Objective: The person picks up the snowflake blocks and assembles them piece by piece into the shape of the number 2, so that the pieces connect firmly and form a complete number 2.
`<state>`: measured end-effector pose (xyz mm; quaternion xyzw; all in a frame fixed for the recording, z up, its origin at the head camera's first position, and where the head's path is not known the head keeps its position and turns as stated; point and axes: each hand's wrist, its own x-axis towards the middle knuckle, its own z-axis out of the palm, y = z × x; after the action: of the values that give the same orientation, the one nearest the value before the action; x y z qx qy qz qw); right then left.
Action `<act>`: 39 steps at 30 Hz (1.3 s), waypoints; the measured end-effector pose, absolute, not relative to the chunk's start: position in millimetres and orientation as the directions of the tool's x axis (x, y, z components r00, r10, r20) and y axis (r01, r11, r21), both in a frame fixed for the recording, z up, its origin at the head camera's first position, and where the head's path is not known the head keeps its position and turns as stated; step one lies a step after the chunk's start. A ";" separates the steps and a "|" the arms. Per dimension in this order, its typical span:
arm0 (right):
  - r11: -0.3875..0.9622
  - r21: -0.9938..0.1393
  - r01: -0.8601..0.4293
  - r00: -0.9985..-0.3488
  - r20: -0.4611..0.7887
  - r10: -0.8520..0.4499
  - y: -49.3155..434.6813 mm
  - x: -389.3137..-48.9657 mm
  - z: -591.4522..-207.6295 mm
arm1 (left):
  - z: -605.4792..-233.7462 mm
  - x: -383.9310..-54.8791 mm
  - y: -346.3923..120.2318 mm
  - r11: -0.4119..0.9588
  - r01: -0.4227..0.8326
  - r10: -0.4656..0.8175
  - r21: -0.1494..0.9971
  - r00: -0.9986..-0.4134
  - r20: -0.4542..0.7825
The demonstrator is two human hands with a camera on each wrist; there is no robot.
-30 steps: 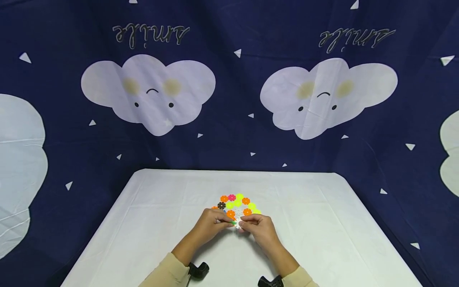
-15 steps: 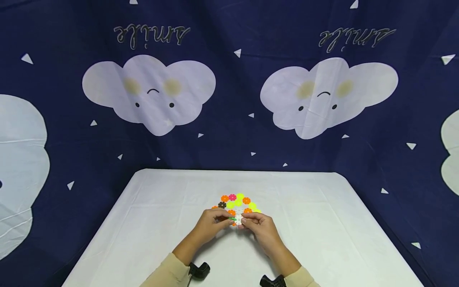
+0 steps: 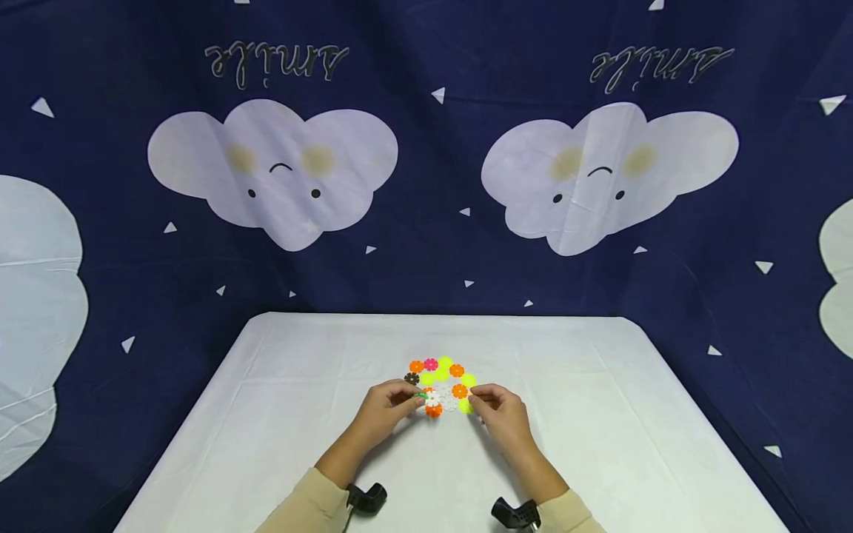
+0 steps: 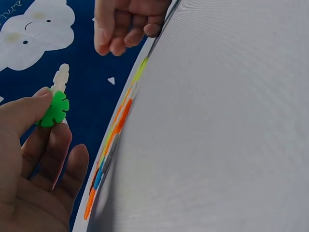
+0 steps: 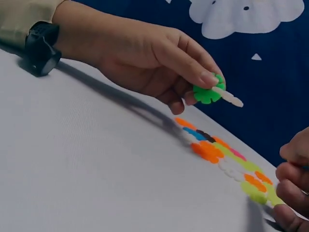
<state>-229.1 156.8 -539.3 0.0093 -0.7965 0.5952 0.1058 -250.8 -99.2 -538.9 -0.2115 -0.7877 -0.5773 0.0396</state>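
Observation:
Between thumb and index finger, my left hand (image 3: pixel 383 411) pinches a green snowflake disc (image 4: pixel 55 111). A white snowflake disc (image 4: pixel 60 78) sticks out from the green one at an angle, joined at its edge; both are raised over the table. My right hand (image 3: pixel 506 418) hovers at the right side of a group of flat snowflake discs, beside a yellow disc (image 3: pixel 464 406). Its fingers (image 5: pixel 292 186) are loosely bent, and nothing shows between them in either wrist view.
The group on the white table (image 3: pixel 600 444) includes orange discs (image 3: pixel 460 391), a pink disc (image 3: pixel 431 364), a black disc (image 3: pixel 412 379), a blue disc (image 5: pixel 193 133) and pale white discs (image 5: pixel 231 169). Behind the table hangs a dark blue cloth (image 3: pixel 440 274) with clouds.
Both hands were together at the green and white discs. My right hand has let go and moved right; my left hand has drawn slightly left and up with the joined discs.

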 end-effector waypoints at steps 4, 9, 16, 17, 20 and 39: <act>0.516 -0.821 -0.244 -0.937 0.337 0.093 158.2 -231.6 -546.6 | -540.3 -251.5 -99.3 0.234 0.372 0.295 0.898 -0.908 0.299; 0.671 -0.663 -0.332 -0.889 0.458 0.013 157.4 -234.0 -555.5 | -541.7 -251.7 -98.3 0.209 0.356 0.308 0.911 -0.908 0.284; 0.725 -0.625 -0.290 -0.921 0.387 -0.034 155.0 -235.3 -559.2 | -541.9 -251.9 -98.4 0.214 0.353 0.317 0.911 -0.907 0.277; 0.726 -0.625 -0.286 -0.924 0.380 -0.036 154.8 -235.6 -559.3 | -541.9 -251.7 -98.5 0.219 0.353 0.316 0.910 -0.907 0.276; 0.718 -0.637 -0.281 -0.931 0.364 -0.041 154.9 -236.2 -558.6 | -542.4 -251.3 -98.7 0.228 0.355 0.314 0.907 -0.908 0.277; 0.378 -0.888 -0.263 -0.961 0.275 -0.024 157.9 -236.3 -552.0 | -545.3 -252.3 -98.8 0.233 0.363 0.322 0.902 -0.904 0.281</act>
<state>-236.3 157.9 -552.0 0.0873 -0.8229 0.5508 0.1086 -252.3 -98.8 -545.3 -0.2180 -0.7850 -0.5795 0.0179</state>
